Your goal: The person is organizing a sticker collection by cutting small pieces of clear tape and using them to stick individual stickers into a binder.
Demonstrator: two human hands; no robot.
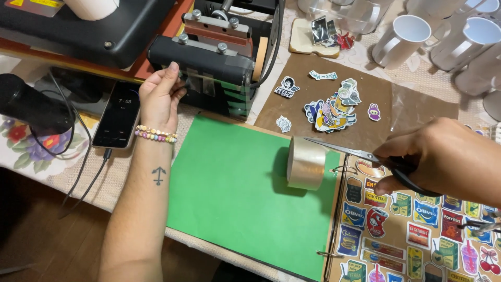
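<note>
Left hand (159, 97) pressed flat against black cylindrical mug press (209, 70), pinching nothing. Right hand (443, 156) closed on black-handled steel scissors (365, 159), blades over clear tape roll (306, 163) at green sheet's (229, 193) right edge.

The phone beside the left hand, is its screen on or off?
On: the phone, lying flat by the left hand, shows lit digits on its dark screen, with a cable plugged in.

Phone screen (116, 116) at 9 o'clock, by my left hand (159, 96): dark rectangle, pale digits. Colourful sticker sheet (412, 230) at 4 o'clock in binder, under my right hand (443, 156). Loose cut stickers (331, 109) at 1 o'clock, blue/yellow/white.
</note>
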